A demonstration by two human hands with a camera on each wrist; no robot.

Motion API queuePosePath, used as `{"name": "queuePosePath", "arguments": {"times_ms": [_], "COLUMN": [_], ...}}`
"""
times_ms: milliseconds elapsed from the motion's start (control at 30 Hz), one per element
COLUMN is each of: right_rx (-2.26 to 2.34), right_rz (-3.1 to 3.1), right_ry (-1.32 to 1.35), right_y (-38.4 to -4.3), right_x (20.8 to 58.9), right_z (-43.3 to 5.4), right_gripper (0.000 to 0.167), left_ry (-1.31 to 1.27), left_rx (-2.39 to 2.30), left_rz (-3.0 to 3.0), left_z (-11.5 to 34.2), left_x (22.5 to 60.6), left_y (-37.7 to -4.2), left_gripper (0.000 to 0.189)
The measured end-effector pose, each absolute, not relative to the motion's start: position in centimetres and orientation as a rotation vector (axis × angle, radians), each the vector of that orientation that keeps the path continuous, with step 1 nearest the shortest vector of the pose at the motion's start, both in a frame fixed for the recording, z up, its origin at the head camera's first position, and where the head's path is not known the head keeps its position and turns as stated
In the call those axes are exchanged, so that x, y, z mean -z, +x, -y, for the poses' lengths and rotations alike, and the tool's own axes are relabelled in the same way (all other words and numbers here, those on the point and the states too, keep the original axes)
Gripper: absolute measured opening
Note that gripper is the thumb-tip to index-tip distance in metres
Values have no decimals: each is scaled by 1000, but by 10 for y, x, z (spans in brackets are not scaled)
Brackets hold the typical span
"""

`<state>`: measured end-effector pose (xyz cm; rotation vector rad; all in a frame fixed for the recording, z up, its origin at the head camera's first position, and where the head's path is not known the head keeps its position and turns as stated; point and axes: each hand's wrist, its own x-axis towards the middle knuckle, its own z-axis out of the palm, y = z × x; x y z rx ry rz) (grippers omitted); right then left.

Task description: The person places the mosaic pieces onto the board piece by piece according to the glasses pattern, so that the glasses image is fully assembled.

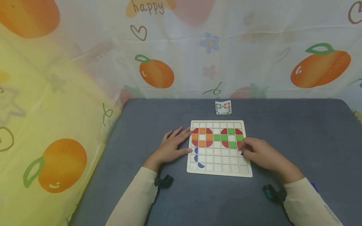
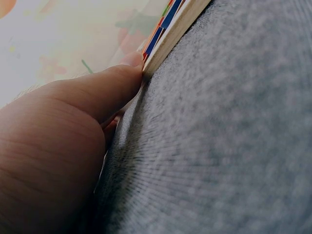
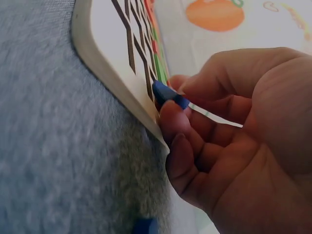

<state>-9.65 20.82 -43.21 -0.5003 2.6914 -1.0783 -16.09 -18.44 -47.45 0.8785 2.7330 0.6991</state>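
A square white grid board (image 1: 219,160) lies flat on the table. Red corner pieces and orange squares (image 1: 202,130) form a ring at its left; red corners and green squares (image 1: 231,131) make another at right, with a green square between. Down the left side sit several blue half-round pieces (image 1: 201,165). My left hand (image 1: 171,146) rests with fingers spread, fingertips and thumb touching the board's left edge. At the right edge, my right hand (image 1: 261,152) pinches a blue half-round piece (image 3: 168,93) between thumb and fingers, just over the grid; its contact with the board is unclear.
Behind the board lies a small printed card (image 1: 223,107) showing a similar coloured pattern. Another blue piece (image 1: 314,187) lies by the right sleeve, mostly hidden. The grey tabletop (image 1: 215,201) ends at a fruit-printed curtain (image 1: 186,69) at the back and left.
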Motion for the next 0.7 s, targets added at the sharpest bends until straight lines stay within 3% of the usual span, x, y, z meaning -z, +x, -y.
{"name": "queuePosePath", "arguments": {"times_ms": [300,700], "right_rx": [1136,974], "right_rz": [-2755,-2761], "right_ry": [-501,-404], "right_y": [-99,-95], "right_x": [433,431], "right_z": [-210,-213], "right_gripper": [21,15], "left_ry": [889,878], "left_rx": [-718,-724], "left_rz": [-2733,-2724], "left_z": [184,184], "left_x": [473,472], "left_y": [-161,-160], "left_gripper": [84,84]}}
